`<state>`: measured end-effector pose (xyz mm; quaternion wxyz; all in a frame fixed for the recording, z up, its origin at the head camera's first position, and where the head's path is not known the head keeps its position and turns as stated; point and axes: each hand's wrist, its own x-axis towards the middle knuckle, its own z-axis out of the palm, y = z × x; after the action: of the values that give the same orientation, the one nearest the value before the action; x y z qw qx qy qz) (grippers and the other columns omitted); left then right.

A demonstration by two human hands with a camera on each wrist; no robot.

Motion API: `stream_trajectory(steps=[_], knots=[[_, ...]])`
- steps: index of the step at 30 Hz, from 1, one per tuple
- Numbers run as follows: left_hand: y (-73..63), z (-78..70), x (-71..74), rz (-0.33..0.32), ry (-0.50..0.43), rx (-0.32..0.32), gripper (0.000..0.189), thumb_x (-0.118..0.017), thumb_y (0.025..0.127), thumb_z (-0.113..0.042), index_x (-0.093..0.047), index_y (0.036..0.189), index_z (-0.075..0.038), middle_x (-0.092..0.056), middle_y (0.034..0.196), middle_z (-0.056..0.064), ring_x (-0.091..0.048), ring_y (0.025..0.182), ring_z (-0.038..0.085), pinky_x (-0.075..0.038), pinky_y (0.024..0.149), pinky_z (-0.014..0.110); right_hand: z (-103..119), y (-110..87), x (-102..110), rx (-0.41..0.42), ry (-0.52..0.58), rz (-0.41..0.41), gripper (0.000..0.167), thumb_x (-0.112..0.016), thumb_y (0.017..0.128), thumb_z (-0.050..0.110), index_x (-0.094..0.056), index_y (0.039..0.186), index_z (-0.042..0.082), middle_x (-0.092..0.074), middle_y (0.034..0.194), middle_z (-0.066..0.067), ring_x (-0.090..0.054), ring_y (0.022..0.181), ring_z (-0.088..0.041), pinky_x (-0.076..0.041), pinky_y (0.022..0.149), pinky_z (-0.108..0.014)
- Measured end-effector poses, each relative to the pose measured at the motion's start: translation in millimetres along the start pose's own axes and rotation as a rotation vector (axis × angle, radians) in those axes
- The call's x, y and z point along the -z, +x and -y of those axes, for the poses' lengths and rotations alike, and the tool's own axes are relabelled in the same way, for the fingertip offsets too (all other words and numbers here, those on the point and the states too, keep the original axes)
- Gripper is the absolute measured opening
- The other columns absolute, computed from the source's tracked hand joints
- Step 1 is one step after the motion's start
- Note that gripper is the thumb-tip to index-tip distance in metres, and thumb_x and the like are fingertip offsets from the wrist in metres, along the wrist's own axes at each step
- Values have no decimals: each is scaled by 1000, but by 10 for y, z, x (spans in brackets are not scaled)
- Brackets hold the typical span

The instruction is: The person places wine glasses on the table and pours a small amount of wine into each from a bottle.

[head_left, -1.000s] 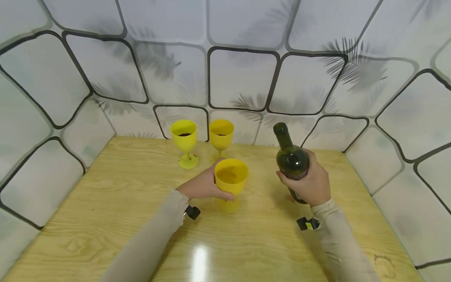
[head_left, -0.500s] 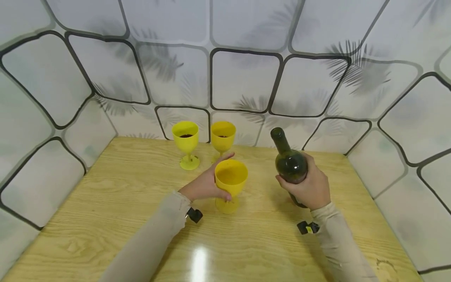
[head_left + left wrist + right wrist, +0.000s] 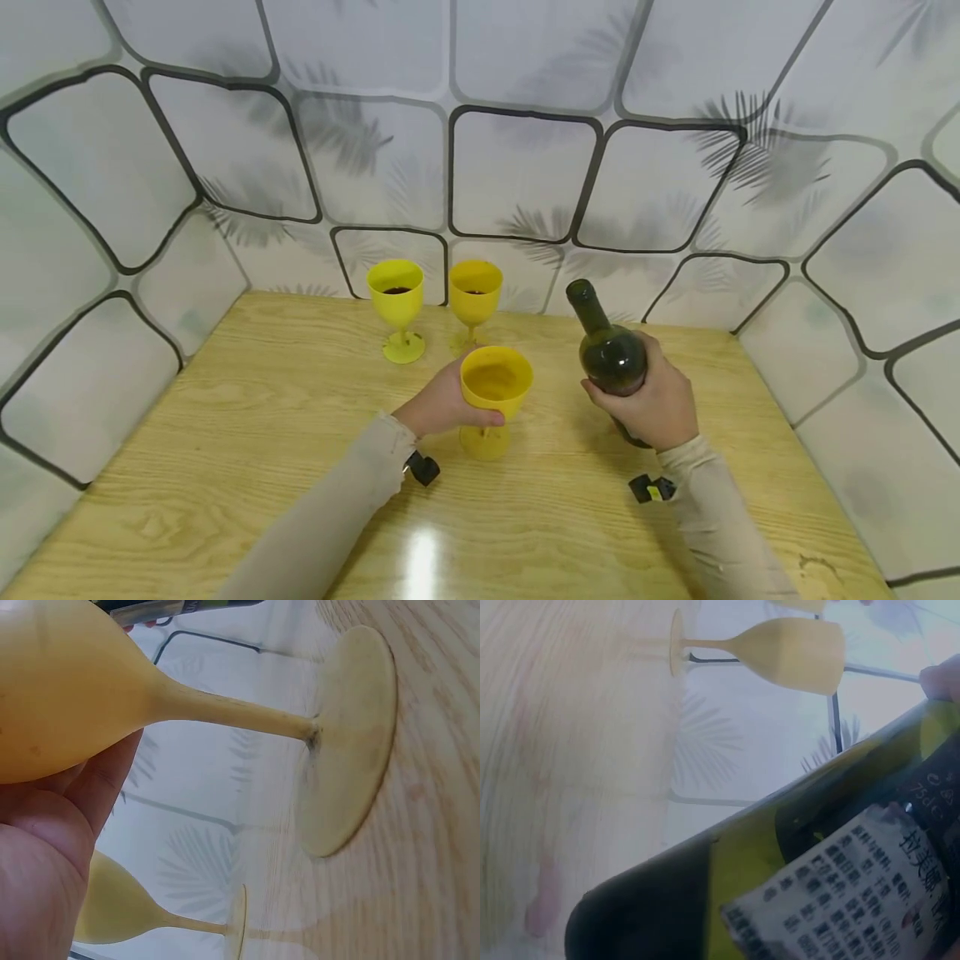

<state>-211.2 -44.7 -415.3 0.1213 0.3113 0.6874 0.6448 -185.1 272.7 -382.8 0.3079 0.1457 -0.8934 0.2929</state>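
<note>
My left hand holds a yellow plastic goblet round the bowl from the left, thumb across the near side. No dark liquid shows inside its bowl in the head view. In the left wrist view the foot of this goblet stands flat on the wooden table. To the right, my right hand grips a dark green wine bottle by the body. The bottle leans, its uncorked neck pointing back and left, apart from the goblet. A white printed label covers part of its side.
Behind the held goblet stand a lime-yellow goblet and an amber-yellow goblet, both with dark liquid inside. A patterned wall closes off the back of the wooden table. A ring-shaped stain marks the front right.
The bottle has shifted a little left and nearer, with its mouth lower. My left forefinger stretched out half a second ago and is now back behind the bowl.
</note>
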Motion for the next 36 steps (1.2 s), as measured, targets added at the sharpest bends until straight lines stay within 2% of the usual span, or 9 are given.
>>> stream_trajectory(steps=[3,9,21,27,36], knots=[[-10,4,-8,-2,-1,14,78,-91,79,-11,-47,144,-13,-60,135,8,-60,120,24,-48,107,43,-1,-14,-15,3,3,10,83,-95,67,31,-56,134,1,-74,104,-22,-73,80,-41,-57,63,-60],[-20,30,-6,6,9,22,81,-93,78,-20,-46,144,-15,-60,135,6,-60,120,24,-49,106,43,-8,-48,-32,-4,-11,12,84,-94,67,31,-55,135,1,-74,103,-23,-73,79,-41,-57,63,-60],[2,26,14,30,-2,-34,85,-93,77,-40,-45,143,-14,-60,133,8,-60,118,26,-50,105,46,-25,-29,-49,14,-15,9,83,-95,66,31,-55,133,1,-74,102,-23,-72,78,-42,-56,62,-61],[12,46,23,33,-1,-36,89,-92,76,-47,-44,143,-15,-60,133,8,-60,118,26,-50,105,43,-20,-7,-55,17,-22,11,84,-94,66,32,-55,133,1,-74,102,-23,-72,77,-42,-56,61,-60],[9,34,23,38,-1,-30,90,-91,75,-50,-44,145,-16,-59,134,7,-59,120,24,-50,105,43,-6,4,-51,0,-41,13,85,-94,66,33,-54,134,3,-74,101,-24,-72,77,-43,-55,61,-61]])
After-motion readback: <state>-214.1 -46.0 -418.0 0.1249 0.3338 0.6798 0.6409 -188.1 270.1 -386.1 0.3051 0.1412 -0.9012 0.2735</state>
